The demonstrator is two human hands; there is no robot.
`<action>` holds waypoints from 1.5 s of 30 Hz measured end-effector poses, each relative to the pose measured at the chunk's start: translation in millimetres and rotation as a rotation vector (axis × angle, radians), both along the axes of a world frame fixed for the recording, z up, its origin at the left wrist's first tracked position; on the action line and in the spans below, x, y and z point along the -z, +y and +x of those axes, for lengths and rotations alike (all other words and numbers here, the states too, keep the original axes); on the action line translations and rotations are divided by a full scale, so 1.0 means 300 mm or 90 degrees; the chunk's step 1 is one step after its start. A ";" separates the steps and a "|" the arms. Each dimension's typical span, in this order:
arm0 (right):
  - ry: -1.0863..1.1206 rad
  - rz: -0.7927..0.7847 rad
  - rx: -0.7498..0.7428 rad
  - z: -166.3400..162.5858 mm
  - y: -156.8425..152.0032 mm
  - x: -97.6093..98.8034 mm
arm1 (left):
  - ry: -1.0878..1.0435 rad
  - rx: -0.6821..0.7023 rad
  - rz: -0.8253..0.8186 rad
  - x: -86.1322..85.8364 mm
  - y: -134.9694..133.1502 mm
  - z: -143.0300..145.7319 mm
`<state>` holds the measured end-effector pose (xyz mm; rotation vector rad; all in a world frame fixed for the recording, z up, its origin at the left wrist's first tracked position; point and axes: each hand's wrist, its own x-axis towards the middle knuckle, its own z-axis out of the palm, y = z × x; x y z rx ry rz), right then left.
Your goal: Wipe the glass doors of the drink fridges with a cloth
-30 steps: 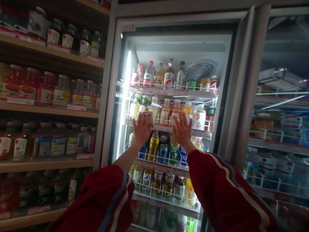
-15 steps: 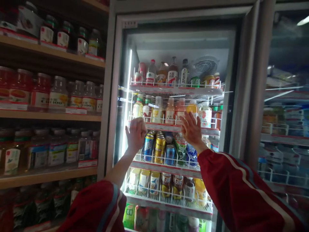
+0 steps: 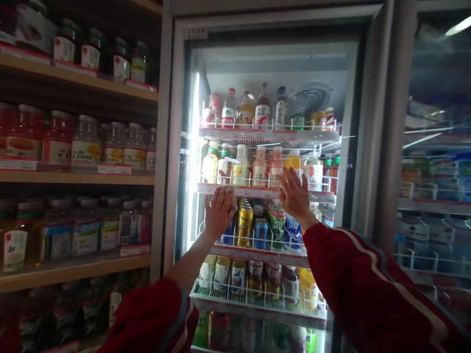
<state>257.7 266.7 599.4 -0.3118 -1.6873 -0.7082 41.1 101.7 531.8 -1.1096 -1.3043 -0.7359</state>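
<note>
Cloth (image 3: 231,196) bunches under the left hand (image 3: 220,214), fingers close together, at a glass door (image 3: 265,59); right hand (image 3: 295,198) spreads its fingers. Flat, even pressure should serve best.

The left hand (image 3: 219,213) covers much of a pale cloth (image 3: 231,196), and part of a blue can (image 3: 227,235) is hidden behind that hand. The right hand (image 3: 295,198) hides the lower part of an orange bottle (image 3: 293,160); whether its fingertips touch the glass cannot be told. The left sleeve (image 3: 150,314) runs off the bottom edge, as does the right sleeve (image 3: 349,279). Goods in the right-hand cooler (image 3: 423,228) are blurred. The print on the door-frame sticker (image 3: 196,33) is too small to read.
</note>
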 end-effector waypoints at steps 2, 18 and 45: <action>0.003 0.007 0.004 -0.001 0.000 0.001 | -0.021 -0.015 0.030 -0.003 -0.033 -0.046; -0.023 -0.043 0.009 0.020 -0.011 -0.010 | 0.040 0.015 -0.040 0.077 0.013 0.036; -0.134 -0.059 0.018 -0.200 -0.187 0.113 | -0.015 0.052 -0.004 0.038 0.047 0.044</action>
